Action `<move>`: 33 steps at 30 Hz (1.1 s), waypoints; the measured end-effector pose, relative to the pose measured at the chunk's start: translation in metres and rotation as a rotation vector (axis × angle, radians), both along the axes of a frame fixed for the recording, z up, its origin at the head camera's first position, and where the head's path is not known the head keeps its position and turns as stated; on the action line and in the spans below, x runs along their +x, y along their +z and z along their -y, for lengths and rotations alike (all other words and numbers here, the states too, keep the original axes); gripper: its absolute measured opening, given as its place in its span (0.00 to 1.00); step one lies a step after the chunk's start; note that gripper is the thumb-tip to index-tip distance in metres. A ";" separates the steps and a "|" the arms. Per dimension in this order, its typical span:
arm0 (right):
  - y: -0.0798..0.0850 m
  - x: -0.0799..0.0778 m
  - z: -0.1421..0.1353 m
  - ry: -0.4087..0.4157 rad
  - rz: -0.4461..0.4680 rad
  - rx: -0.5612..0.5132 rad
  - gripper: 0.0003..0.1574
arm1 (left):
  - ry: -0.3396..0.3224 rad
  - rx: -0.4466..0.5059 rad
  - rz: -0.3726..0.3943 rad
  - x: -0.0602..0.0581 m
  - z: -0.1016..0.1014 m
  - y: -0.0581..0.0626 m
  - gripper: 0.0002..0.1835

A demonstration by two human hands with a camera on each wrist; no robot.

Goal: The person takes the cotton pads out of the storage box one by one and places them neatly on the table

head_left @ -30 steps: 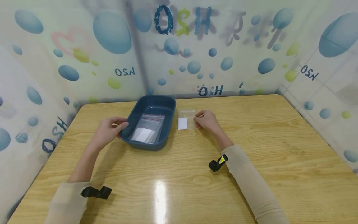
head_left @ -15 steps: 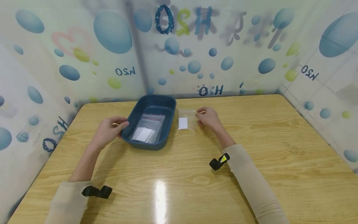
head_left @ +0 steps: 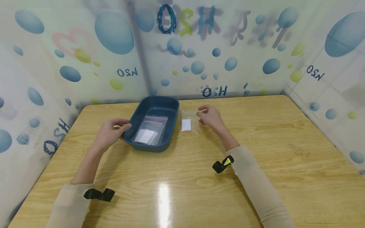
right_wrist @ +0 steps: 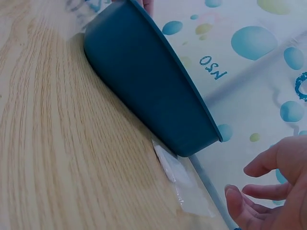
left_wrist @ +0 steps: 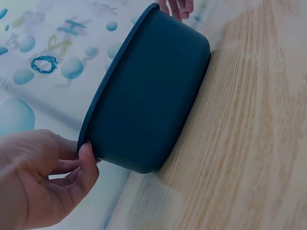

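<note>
A dark blue plastic basin [head_left: 150, 148] stands on the table, and several clear zip bags [head_left: 154, 125] with white pieces lie inside it. My left hand [head_left: 111, 133] holds its left rim, the thumb right at the rim in the left wrist view. To the basin's right, a small clear zip bag [head_left: 195, 122] with a white card [head_left: 186, 124] inside lies flat. My right hand [head_left: 211, 118] hovers at that bag's far right corner, overlapping it in the head view. In the right wrist view, its thumb and fingers are spread apart with nothing between them, beside the zip bag [right_wrist: 192, 191].
The wooden table [head_left: 176, 177] reaches toward me and off to the right. Behind it and at both sides hangs a white sheet [head_left: 182, 69] printed with blue bubbles and letters. The basin stands near the table's far edge.
My right hand's fingers have left the small zip bag's right edge and shifted toward its far corner, spreading apart. The left hand, basin and bag stay where they were.
</note>
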State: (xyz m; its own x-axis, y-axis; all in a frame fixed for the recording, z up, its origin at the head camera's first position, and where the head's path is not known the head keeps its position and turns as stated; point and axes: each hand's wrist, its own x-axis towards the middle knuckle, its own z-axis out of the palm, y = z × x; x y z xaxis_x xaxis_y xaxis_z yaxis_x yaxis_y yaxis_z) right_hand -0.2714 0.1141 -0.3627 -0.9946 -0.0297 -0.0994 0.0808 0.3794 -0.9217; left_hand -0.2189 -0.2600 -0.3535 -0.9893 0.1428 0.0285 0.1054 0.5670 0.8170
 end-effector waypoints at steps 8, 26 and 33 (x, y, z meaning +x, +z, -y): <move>0.007 0.002 0.003 0.024 -0.048 -0.026 0.24 | 0.022 0.049 0.023 -0.003 0.001 -0.002 0.25; 0.014 0.009 0.011 0.051 -0.082 -0.041 0.21 | 0.031 0.088 0.060 -0.007 -0.001 -0.003 0.26; 0.015 0.013 0.017 0.079 -0.099 -0.084 0.20 | 0.031 0.086 0.053 -0.005 0.000 -0.004 0.26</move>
State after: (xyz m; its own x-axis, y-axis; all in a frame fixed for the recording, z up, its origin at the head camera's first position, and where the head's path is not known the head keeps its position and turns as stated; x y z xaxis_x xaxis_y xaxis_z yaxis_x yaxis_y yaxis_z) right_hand -0.2581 0.0969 -0.3478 -0.9937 -0.1121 0.0051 -0.0389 0.3020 -0.9525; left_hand -0.2235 -0.2603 -0.3572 -0.9937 0.1110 -0.0133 0.0439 0.4972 0.8665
